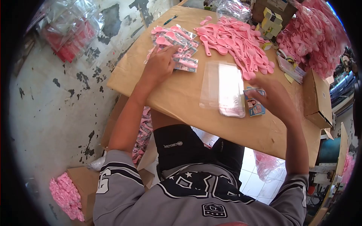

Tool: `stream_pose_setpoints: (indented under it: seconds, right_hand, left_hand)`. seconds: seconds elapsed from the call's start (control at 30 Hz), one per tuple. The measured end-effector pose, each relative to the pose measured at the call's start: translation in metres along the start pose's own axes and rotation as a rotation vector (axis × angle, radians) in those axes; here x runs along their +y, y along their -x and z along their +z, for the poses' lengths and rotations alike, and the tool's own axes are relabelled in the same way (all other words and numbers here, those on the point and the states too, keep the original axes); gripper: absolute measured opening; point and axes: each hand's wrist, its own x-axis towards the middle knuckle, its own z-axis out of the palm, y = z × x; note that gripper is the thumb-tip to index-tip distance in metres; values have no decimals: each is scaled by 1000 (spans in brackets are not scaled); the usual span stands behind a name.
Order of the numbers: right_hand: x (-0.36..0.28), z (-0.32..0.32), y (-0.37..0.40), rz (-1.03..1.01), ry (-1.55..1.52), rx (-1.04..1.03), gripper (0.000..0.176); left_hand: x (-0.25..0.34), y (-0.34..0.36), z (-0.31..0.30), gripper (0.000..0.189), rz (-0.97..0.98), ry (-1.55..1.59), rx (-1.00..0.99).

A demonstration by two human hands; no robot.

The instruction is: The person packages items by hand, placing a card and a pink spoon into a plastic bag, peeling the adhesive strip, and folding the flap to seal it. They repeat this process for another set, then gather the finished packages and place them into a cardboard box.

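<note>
My left hand (160,66) lies with fingers apart on a pile of pink spoons in clear plastic bags (171,36), at the left of the table. Under its fingertips a bagged spoon with a printed card (186,64) sticks out to the right. My right hand (274,96) is over a small stack of blue printed cards (256,107), its thumb and forefinger apart. Beside the cards, a stack of clear plastic bags (230,90) lies flat. Loose pink spoons (233,41) are heaped just beyond both stacks.
Brown paper covers the table (177,96). A cardboard box (316,98) stands at its right edge, with a big bag of pink spoons (313,34) behind. A pen (170,19) lies at the far left. Below on the left are boxes and pink packets (67,196).
</note>
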Motion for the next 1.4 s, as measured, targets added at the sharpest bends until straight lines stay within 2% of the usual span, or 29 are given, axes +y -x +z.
stream_pose_setpoints:
  seconds: [0.07,0.17,0.27,0.37,0.47,0.53,0.57,0.67,0.77,0.97,1.0,1.1,1.2,1.3,1.33,1.4]
  right_hand:
    - [-25,17,-52,-169,-23,129,36]
    - [-49,53,-130,-378,-76,242,47]
    - [-63,85,-202,-390,-87,230,63]
    - [-61,120,-266,-326,-97,285,79]
    - [-56,141,-317,-224,-121,277,91]
    - [-56,149,-341,-186,-55,258,94]
    - [-56,154,-350,-167,-24,249,96]
    - [-66,163,-358,-119,-42,105,91]
    - [-70,174,-358,-103,-119,23,88]
    - [-107,172,-321,-65,-119,4,85]
    - [-113,173,-313,-50,-114,9,84]
    - [-135,179,-295,12,-110,35,82]
    - [-154,188,-277,49,-126,74,81]
    - [-168,191,-263,48,-135,89,80]
    - [-172,193,-258,43,-140,96,80]
    - [-181,196,-246,25,-147,94,79]
  left_hand:
    - [-6,-4,0,46,20,33,10]
    - [8,1,-6,38,98,97,284]
    - [48,27,-24,30,-339,421,420]
    - [67,65,-23,42,-563,187,206]
    - [61,91,5,65,-589,-214,203]
    - [64,79,-4,80,-729,-173,99]
    - [64,74,-8,87,-799,-152,45]
    - [39,73,11,105,-836,-301,62]
    - [31,67,2,115,-964,-207,15]
    - [19,85,-8,133,-981,-347,270]
    - [18,90,-10,142,-1017,-335,293]
    - [13,113,3,139,-999,-72,666]
    - [17,126,19,116,-972,782,1026]
    - [33,125,10,84,-607,1464,976]
    - [27,129,17,59,-656,1611,970]
    - [27,135,13,56,-696,1771,928]
